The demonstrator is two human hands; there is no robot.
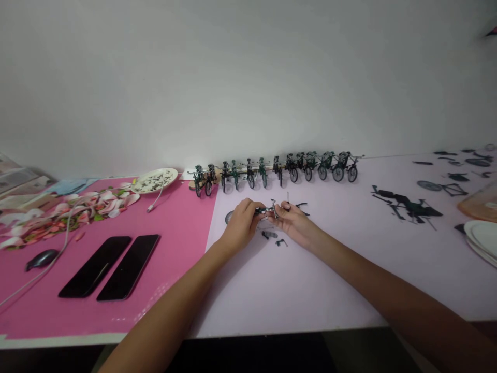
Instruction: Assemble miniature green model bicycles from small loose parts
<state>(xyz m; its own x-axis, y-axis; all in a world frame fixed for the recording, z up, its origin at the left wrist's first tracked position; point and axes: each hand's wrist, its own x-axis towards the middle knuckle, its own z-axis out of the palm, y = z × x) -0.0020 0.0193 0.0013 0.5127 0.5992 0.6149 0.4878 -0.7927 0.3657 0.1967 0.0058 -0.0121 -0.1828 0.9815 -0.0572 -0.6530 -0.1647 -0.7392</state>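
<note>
At frame centre, a partly built miniature bicycle (267,210) is clamped between the fingers of the left hand (241,224) and right hand (292,221). Finished bicycles (275,168) are lined behind; loose parts (407,206) remain on the counter (310,280).

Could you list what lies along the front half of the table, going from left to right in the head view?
Computer mouse → two dark phones side by side → left hand → small bicycle part held between both hands → right hand → loose black parts → stacked white plates.
</note>
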